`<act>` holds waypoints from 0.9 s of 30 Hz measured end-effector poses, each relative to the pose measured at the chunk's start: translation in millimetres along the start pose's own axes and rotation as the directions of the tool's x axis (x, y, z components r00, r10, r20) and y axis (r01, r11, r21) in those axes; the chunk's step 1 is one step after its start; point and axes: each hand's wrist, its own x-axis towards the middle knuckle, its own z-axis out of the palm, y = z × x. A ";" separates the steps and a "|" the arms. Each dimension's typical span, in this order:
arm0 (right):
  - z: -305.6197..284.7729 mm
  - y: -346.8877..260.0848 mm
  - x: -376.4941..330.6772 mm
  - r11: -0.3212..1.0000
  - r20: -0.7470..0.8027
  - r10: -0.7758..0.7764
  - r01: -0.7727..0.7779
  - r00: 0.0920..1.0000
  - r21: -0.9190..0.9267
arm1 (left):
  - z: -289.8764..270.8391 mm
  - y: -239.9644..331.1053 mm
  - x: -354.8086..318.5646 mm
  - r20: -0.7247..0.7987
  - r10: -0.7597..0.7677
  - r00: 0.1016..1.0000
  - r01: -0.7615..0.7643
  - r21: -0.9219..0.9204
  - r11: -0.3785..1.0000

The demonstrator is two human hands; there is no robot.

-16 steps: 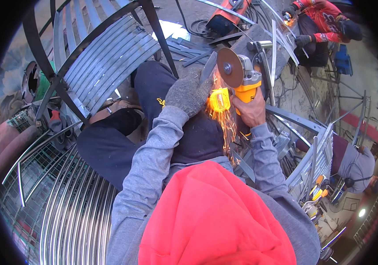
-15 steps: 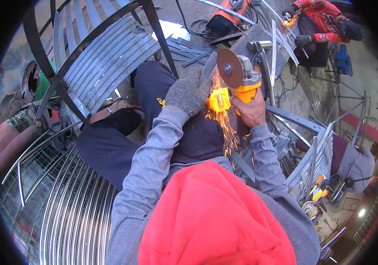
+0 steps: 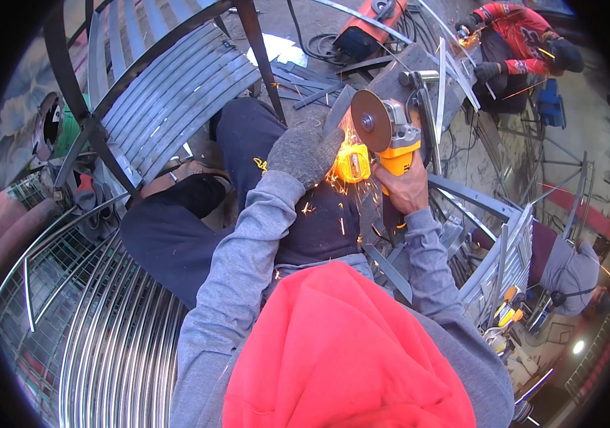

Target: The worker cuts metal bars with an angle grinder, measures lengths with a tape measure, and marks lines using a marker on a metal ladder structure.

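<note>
My right hand (image 3: 406, 184), bare, is closed round the yellow body of an angle grinder (image 3: 399, 160). Its brown cutting disc (image 3: 371, 123) faces my left hand. My left hand (image 3: 306, 155), in a dark grey knit glove, is closed over the lower end of a flat grey metal strip (image 3: 340, 107) above my thigh. Orange sparks (image 3: 350, 132) fly between glove and disc, and some scatter across my dark trousers. Below the disc a boxy yellow thing (image 3: 352, 163) glows among them; its kind is unclear. Where disc meets metal is hidden.
A slatted metal bench frame (image 3: 176, 100) stands at the left, above curved shiny tubes (image 3: 123, 335). Metal strips (image 3: 308, 82) lie ahead near an orange machine (image 3: 370, 28). At the far right, a person in red (image 3: 515, 50) makes sparks; another person (image 3: 569, 274) bends over.
The long spark stream below the yellow thing has broken into scattered sparks over my trousers and further off. My hands and the grinder have barely moved.
</note>
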 end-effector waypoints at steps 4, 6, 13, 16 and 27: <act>0.7 -4.9 1.0 0.999 0.009 0.044 -0.044 0.999 0.029 | -1.0 0.1 1.0 0.042 -0.055 0.998 0.055 0.010 0.998; 0.8 -5.7 2.6 0.998 0.002 0.059 -0.059 0.998 0.001 | -2.8 3.7 -0.3 0.029 -0.041 0.999 0.040 0.029 0.999; 1.6 -19.2 11.4 0.999 -0.020 0.054 -0.054 0.998 0.008 | 4.2 -3.5 0.0 -0.016 0.001 1.000 0.000 0.020 1.000; 1.8 -22.6 14.8 0.998 -0.036 0.055 -0.057 0.998 -0.036 | 5.5 -4.7 0.5 -0.021 -0.023 1.000 0.023 0.025 0.999; 3.1 -27.6 20.7 0.999 -0.035 0.034 -0.035 0.999 -0.020 | 7.3 -4.7 0.6 -0.015 -0.057 0.998 0.058 0.075 0.996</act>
